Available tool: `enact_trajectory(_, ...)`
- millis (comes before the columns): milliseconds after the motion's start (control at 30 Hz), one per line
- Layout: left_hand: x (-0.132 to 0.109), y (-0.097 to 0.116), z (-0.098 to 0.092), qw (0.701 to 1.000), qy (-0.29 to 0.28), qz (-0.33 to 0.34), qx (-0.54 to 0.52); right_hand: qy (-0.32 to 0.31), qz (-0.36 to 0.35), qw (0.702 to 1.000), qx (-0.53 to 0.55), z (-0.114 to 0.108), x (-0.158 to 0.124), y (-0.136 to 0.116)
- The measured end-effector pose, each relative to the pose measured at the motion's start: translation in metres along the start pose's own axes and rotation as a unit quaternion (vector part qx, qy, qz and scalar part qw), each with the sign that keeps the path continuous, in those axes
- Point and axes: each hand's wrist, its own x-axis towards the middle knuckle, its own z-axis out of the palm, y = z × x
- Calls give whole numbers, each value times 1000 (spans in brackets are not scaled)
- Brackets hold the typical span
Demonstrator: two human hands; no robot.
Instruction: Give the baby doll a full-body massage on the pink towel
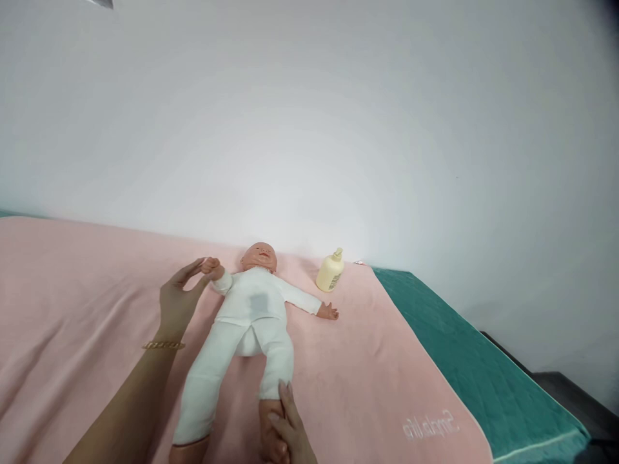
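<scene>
A pink towel [367, 361] covers a green mat [483, 374] below a white wall. On it a doll [251, 309] in white lies face up, a lotion bottle [331, 270] at its two o'clock. The left hand [181, 299] has its fingers closed on the doll's fist at ten o'clock; the right hand [285, 432] grips its foot at six o'clock.

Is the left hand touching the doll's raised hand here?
Touching. The head view shows the left hand with its fingertips closed around the doll's small raised hand, with no gap between them.

A doll [246, 322] in white clothes lies on a pink blanket [387, 361]. The left hand [181, 299] holds its hand, the right hand [290, 432] its foot. A lotion bottle [330, 270] stands near.
</scene>
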Motion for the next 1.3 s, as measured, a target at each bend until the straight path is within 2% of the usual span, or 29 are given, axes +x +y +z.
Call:
enact_trajectory(100, -8, 3, 4, 990, -84, 54, 98, 31, -40, 998, 29, -9, 22, -13)
enact_trajectory(167, -10, 1, 6, 967, -165, 119, 150, 38, -48, 997, 44, -16, 39, -29)
enact_trajectory(300, -10, -7, 10, 921, -280, 217, 159, 50, 23, 996, 74, -25, 64, -52)
enact_trajectory(500, -8, -15, 15, 858, -355, 300, 220, 73, 69, 987, 128, -21, 82, -57)
enact_trajectory(600, -9, -14, 16, 853, -365, 297, 224, 64, 75, 987, 130, -20, 85, -59)
enact_trajectory(667, -9, -11, 15, 869, -368, 265, 199, 58, 73, 988, 124, -20, 84, -60)
enact_trajectory(767, -9, -8, 12, 929, -317, 152, 114, 61, 64, 989, 115, -20, 79, -61)
enact_trajectory(833, -7, -6, 8, 965, -247, 63, 56, 64, 45, 990, 119, -22, 74, -61)
enact_trajectory(900, -2, -4, 4, 986, -166, 1, -9, 50, 25, 991, 122, -25, 69, -59)
enact_trajectory(1033, 8, -5, -3, 992, -28, -39, -118, -14, -27, 996, 83, -33, 52, -44)
enact_trajectory(1167, 17, -19, -11, 982, 89, -100, -135, -58, -66, 996, 19, -31, 29, -27)
enact_trajectory(1233, 21, -32, -17, 974, 114, -141, -137, -45, -62, 997, -7, -25, 17, -27)
enact_trajectory(1300, 27, -46, -23, 970, 116, -171, -129, -21, -42, 998, -29, -18, 7, -31)
